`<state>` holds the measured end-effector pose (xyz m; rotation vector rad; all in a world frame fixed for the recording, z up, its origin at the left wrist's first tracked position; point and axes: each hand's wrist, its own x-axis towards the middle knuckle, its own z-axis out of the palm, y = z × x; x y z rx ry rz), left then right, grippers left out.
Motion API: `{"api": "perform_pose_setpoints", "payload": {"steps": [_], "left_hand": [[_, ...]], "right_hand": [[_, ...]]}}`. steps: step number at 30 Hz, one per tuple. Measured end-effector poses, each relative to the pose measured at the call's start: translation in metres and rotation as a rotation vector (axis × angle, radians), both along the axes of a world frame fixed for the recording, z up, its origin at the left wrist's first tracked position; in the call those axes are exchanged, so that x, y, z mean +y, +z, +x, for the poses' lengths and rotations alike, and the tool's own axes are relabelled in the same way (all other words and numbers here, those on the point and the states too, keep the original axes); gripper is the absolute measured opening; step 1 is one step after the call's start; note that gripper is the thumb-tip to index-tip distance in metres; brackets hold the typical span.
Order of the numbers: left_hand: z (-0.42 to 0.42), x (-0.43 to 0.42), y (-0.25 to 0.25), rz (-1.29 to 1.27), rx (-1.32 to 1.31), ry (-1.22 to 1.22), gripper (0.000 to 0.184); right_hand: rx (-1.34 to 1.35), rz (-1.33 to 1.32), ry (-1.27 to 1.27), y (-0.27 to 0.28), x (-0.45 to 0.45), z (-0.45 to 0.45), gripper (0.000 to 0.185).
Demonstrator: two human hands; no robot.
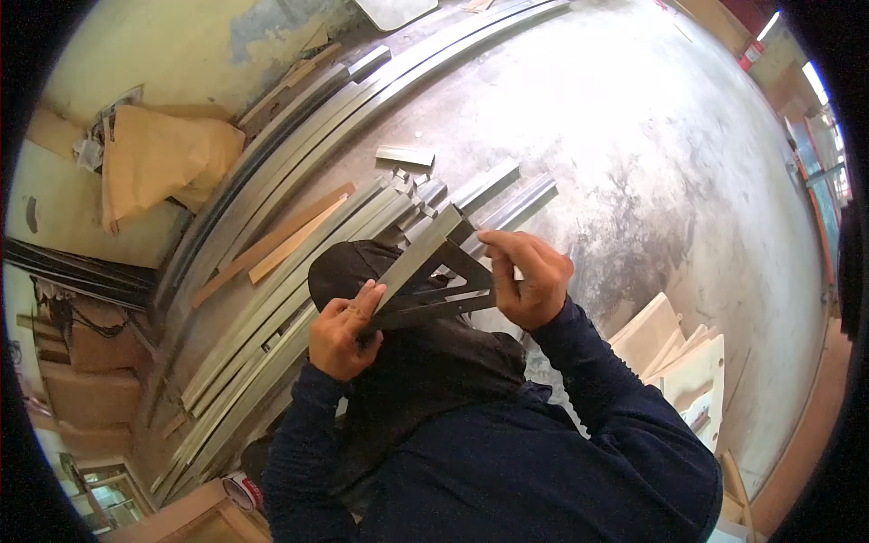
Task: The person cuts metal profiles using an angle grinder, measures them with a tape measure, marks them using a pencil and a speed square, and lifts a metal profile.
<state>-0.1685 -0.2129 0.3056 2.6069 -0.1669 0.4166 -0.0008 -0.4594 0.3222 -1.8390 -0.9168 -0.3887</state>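
A square metal tube [414,257] lies slanted across my lap, its open end pointing up and to the right. Against its lower side sits a dark triangular frame [434,312] that looks like a set square. My left hand [342,337] is closed around the tube's near end, with fingers on its top face and the frame's corner beside them. Near the open end, my right hand [529,276] has thumb and index finger pinched together beside the frame. Whatever that pinch holds is too small to make out.
Long metal profiles [299,335] lie on the floor to the left, beside short cut tubes [493,185]. A loose short piece [405,156] rests farther out. Wooden boards [674,348] stand at the right, and a brown sheet [167,158] leans at the wall.
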Motion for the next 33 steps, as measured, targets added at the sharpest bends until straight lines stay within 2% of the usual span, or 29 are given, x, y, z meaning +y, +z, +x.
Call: {"api": "perform_pose_setpoints", "payload": {"steps": [3, 5, 12, 14, 15, 18, 20, 25, 30, 33], "left_hand": [[-0.001, 0.001, -0.002, -0.003, 0.001, 0.013, 0.084], [0.0, 0.001, -0.001, -0.005, 0.007, 0.016, 0.084], [-0.003, 0.001, -0.002, 0.015, 0.028, 0.023, 0.087], [-0.003, 0.002, -0.003, 0.013, 0.032, 0.027, 0.087], [-0.003, 0.003, -0.003, 0.01, 0.036, 0.03, 0.087], [-0.003, 0.003, -0.004, 0.002, 0.022, 0.011, 0.083], [-0.005, 0.002, -0.003, 0.004, 0.023, 0.017, 0.085], [-0.005, 0.0, -0.004, 0.056, -0.018, 0.01, 0.084], [-0.014, -0.015, 0.003, -0.145, 0.05, 0.182, 0.074], [-0.026, -0.015, 0.005, 0.0, 0.117, 0.217, 0.08]], "right_hand": [[-0.011, -0.034, 0.062, -0.001, 0.009, 0.0, 0.032], [-0.037, -0.07, 0.144, -0.004, 0.012, 0.002, 0.027], [-0.025, -0.124, 0.153, 0.008, 0.006, 0.001, 0.023], [-0.059, -0.4, 0.187, 0.01, -0.009, 0.003, 0.018], [-0.062, -0.401, 0.188, 0.01, -0.012, 0.002, 0.018], [0.01, -0.295, 0.136, 0.011, -0.013, 0.0, 0.015], [0.154, -0.16, 0.05, 0.008, -0.006, -0.002, 0.019], [0.363, -0.245, 0.219, -0.024, 0.002, -0.003, 0.02], [0.491, -0.267, 0.238, -0.019, -0.002, -0.015, 0.023], [0.56, -0.37, 0.246, -0.023, -0.008, -0.018, 0.021]]}}
